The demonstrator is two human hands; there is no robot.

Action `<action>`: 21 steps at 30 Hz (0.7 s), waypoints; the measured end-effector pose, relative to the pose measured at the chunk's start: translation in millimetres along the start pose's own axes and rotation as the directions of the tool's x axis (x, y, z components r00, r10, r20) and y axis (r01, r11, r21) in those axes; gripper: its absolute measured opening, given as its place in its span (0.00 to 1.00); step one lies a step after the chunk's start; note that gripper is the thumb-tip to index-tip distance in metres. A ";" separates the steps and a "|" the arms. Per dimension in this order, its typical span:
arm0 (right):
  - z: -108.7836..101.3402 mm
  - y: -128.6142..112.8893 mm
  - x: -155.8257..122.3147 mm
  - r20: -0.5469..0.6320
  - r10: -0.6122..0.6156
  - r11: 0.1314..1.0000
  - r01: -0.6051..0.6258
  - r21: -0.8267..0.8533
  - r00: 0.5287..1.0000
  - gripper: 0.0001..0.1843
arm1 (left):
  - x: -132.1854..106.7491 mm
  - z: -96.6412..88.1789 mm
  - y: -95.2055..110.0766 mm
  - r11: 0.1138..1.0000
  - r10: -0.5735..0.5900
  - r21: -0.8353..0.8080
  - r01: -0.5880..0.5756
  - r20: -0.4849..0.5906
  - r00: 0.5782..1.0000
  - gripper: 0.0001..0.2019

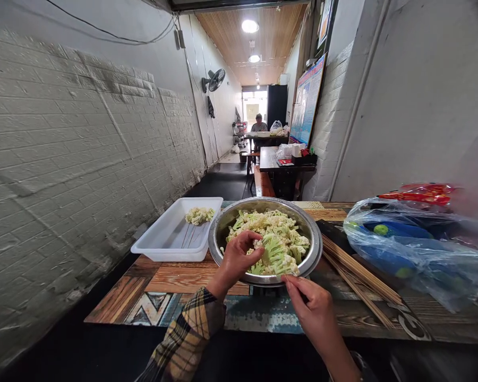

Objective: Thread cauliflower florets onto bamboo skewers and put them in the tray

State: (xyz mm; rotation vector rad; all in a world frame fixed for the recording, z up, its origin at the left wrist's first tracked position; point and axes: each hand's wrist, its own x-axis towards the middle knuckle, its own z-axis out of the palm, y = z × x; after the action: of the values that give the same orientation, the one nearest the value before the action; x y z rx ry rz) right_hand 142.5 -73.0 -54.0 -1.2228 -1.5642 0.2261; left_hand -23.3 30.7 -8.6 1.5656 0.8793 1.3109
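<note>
Cauliflower [281, 225] in the bowl [316, 239] lay just beyond the left hand [236, 260], the nearer one, half-curled, its grip unclear. To that hand's right, the right hand [313, 301] pinched its fingertips together

Cauliflower [281, 220] is being held in a bowl [315, 239], which is being supported by a table [175, 278]. Over the bowl's near side, the left hand [239, 257] is being held curled, with a gap being shown between thumb and forefinger. At the bowl's near rim, the right hand's [313, 300] thumb and finger are being pinched together. Left of the bowl, a clump [199, 215] is being held by a tray [171, 254]. Right of the bowl, skewers [362, 270] are being supported beside a bag [414, 265].
</note>
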 end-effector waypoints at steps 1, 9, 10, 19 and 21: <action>0.7 0.6 -0.4 0.000 0.003 1.000 -0.003 -0.001 1.000 0.15 | 0.2 -0.1 -0.4 1.000 0.003 0.005 -0.003 0.003 1.000 0.11; 4.7 2.9 -0.7 -0.022 0.001 1.000 -0.002 -0.003 1.000 0.15 | 0.6 0.6 2.0 0.999 -0.012 0.039 0.010 0.043 0.999 0.10; 5.3 3.3 -0.6 -0.025 -0.003 1.000 0.003 0.001 1.000 0.15 | 0.6 0.7 2.9 0.999 -0.009 0.034 0.008 0.046 0.999 0.09; 7.9 6.3 -1.2 -0.044 -0.004 1.000 0.005 0.021 0.999 0.15 | 0.6 0.6 4.1 1.000 -0.029 0.007 0.029 0.095 0.995 0.09; 8.6 6.5 -1.2 -0.036 0.004 1.000 -0.003 0.028 0.999 0.15 | 0.5 0.6 3.5 0.999 -0.043 0.010 0.042 0.103 0.994 0.09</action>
State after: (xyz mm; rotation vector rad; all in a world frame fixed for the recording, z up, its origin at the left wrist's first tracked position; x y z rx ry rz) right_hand 139.2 -67.3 -62.7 -1.2022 -1.5228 0.2260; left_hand -22.7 29.8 -5.2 1.5973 0.8500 1.1871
